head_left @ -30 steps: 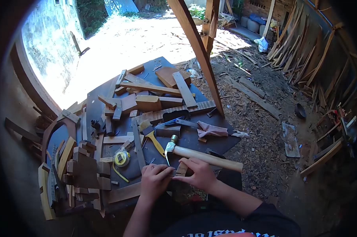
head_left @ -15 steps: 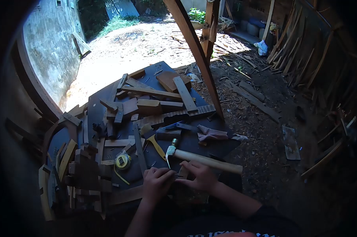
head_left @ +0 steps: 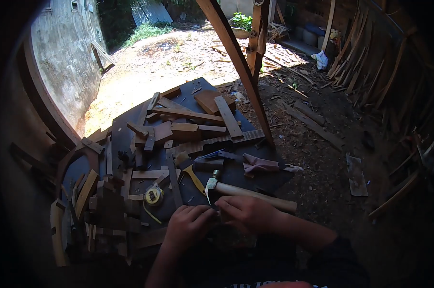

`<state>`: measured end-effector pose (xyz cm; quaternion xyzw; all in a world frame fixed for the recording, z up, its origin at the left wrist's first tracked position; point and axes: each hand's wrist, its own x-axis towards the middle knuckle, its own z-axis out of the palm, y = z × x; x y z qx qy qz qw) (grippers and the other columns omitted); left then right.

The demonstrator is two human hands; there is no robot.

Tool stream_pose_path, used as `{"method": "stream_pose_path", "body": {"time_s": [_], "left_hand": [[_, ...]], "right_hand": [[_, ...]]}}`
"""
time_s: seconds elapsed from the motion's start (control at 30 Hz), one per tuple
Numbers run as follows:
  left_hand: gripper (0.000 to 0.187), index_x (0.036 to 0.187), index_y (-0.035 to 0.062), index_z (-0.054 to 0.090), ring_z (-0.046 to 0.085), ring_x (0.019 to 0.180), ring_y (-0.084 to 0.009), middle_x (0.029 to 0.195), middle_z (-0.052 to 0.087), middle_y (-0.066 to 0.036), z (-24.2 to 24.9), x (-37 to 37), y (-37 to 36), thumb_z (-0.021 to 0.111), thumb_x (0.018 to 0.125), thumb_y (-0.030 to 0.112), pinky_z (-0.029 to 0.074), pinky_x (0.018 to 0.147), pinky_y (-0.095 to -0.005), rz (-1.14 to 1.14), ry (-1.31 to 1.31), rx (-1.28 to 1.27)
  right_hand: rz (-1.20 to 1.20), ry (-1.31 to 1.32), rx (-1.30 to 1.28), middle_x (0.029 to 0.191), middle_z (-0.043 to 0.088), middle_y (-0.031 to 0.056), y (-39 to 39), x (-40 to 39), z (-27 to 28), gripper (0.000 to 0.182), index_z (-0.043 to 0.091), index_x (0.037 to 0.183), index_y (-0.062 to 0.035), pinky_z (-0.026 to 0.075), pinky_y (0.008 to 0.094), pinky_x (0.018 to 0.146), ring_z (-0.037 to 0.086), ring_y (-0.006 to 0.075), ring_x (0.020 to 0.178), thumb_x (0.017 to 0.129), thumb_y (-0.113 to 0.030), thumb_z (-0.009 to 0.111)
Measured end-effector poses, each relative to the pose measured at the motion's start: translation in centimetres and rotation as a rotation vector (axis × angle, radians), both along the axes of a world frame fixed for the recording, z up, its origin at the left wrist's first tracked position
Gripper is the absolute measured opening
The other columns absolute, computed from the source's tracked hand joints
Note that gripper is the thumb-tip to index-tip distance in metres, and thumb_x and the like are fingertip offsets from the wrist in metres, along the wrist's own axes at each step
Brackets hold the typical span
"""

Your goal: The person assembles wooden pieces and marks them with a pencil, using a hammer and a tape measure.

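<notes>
My left hand (head_left: 189, 225) is closed, fingers bent, at the front edge of the dark table (head_left: 118, 117). Close beside it on the right, my right hand (head_left: 248, 214) has its thumb and fingers pinched together. What either hand holds is small, dark and hidden by the fingers. Just beyond the fingertips lies a claw hammer (head_left: 212, 185), its pale wooden handle pointing right. A yellow-handled tool (head_left: 194, 178) lies left of the hammer, and a yellow tape measure (head_left: 153, 196) rests farther left with a bit of tape pulled out.
Wooden offcuts (head_left: 186, 131) are heaped over the table's middle and left. A pink cloth (head_left: 260, 163) lies near the right edge. A slanted wooden post (head_left: 238, 67) stands beyond the table. Boards (head_left: 313, 125) lie on the littered ground at right.
My right hand has turned over and closed in, covering a small wooden piece that showed between the hands before. My left hand has shifted slightly left. The view has tilted a little.
</notes>
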<state>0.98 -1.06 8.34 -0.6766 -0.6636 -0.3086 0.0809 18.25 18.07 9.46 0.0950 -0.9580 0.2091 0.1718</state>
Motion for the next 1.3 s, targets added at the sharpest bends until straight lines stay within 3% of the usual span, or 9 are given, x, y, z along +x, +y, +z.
{"method": "stream_pose_path", "body": {"time_s": [0.1, 0.2, 0.3, 0.43, 0.53, 0.77, 0.97, 1.3], "left_hand": [[0.038, 0.114, 0.0105, 0.074, 0.076, 0.08, -0.0262, 0.095, 0.077, -0.004, 0.1, 0.1, -1.0, 0.089, 0.083, 0.026, 0.06, 0.067, -0.0377, -0.077, -0.016, -0.168], [0.032, 0.115, 0.0097, 0.072, 0.078, 0.084, -0.029, 0.097, 0.078, -0.008, 0.5, 0.5, -1.7, 0.081, 0.092, 0.031, 0.062, 0.069, -0.0388, -0.155, -0.046, -0.199], [0.034, 0.116, 0.011, 0.074, 0.078, 0.081, -0.0297, 0.094, 0.079, -0.009, 1.3, 0.5, -1.8, 0.083, 0.091, 0.032, 0.061, 0.068, -0.0396, -0.179, -0.117, -0.272], [0.033, 0.106, 0.0072, 0.077, 0.072, 0.074, -0.0383, 0.081, 0.073, -0.015, 3.6, 0.3, -1.9, 0.086, 0.088, 0.033, 0.055, 0.064, -0.0455, -0.264, -0.337, -0.418], [0.038, 0.106, 0.0044, 0.079, 0.072, 0.067, -0.0348, 0.075, 0.071, -0.014, 2.7, 0.1, -1.7, 0.096, 0.079, 0.024, 0.053, 0.059, -0.041, -0.392, -0.392, -0.358], [0.038, 0.104, 0.0025, 0.081, 0.074, 0.067, -0.033, 0.076, 0.074, -0.015, 1.4, -0.2, -1.9, 0.097, 0.078, 0.025, 0.054, 0.059, -0.0357, -0.451, -0.547, -0.363], [0.036, 0.107, 0.0047, 0.08, 0.072, 0.064, -0.0294, 0.075, 0.072, -0.013, 1.0, 1.3, -2.8, 0.094, 0.08, 0.024, 0.053, 0.058, -0.0355, -0.173, -0.416, -0.254], [0.033, 0.109, 0.0067, 0.078, 0.076, 0.073, -0.0285, 0.085, 0.077, -0.01, -0.4, 4.0, -3.2, 0.09, 0.084, 0.025, 0.058, 0.063, -0.0366, 0.157, -0.247, -0.145]], "right_hand": [[0.071, -0.128, -0.06, 0.136, 0.064, 0.0196, 0.2, 0.8, 0.2, 0.057, 0.054, 0.144, 0.0037, 0.06, 0.0438, 0.095, 0.072, 0.0364, 0.115, 0.098, -0.025, 0.073], [0.114, -0.241, -0.099, 0.136, 0.064, 0.02, 0.3, 1.6, 0.8, 0.058, 0.054, 0.144, 0.0035, 0.061, 0.0435, 0.095, 0.073, 0.0371, 0.115, 0.099, -0.027, 0.073], [0.138, -0.268, -0.143, 0.134, 0.066, 0.0196, 0.2, 2.0, 2.0, 0.06, 0.054, 0.145, 0.0011, 0.061, 0.0445, 0.094, 0.073, 0.0383, 0.114, 0.096, -0.026, 0.077], [0.229, -0.256, -0.346, 0.13, 0.07, 0.0179, 0.0, 2.1, 2.3, 0.061, 0.061, 0.141, -0.001, 0.061, 0.0439, 0.093, 0.074, 0.038, 0.11, 0.09, -0.024, 0.084], [0.291, -0.226, -0.416, 0.124, 0.072, 0.0182, -0.2, 2.3, 2.2, 0.061, 0.065, 0.137, -0.0018, 0.06, 0.0435, 0.088, 0.074, 0.0392, 0.106, 0.085, -0.022, 0.089], [0.263, -0.231, -0.44, 0.114, 0.074, 0.018, -0.8, 2.5, 2.1, 0.062, 0.066, 0.136, -0.0002, 0.059, 0.0407, 0.084, 0.074, 0.0379, 0.099, 0.083, -0.023, 0.09], [-0.024, -0.23, -0.527, 0.109, 0.073, 0.0177, -2.1, 2.7, 1.2, 0.058, 0.066, 0.135, 0.0028, 0.059, 0.0382, 0.083, 0.075, 0.0302, 0.093, 0.087, -0.018, 0.089], [-0.245, -0.038, -0.519, 0.104, 0.075, 0.0192, -2.7, 1.5, -2.2, 0.057, 0.066, 0.134, 0.0051, 0.06, 0.0367, 0.08, 0.077, 0.0272, 0.091, 0.088, -0.019, 0.089]]}}
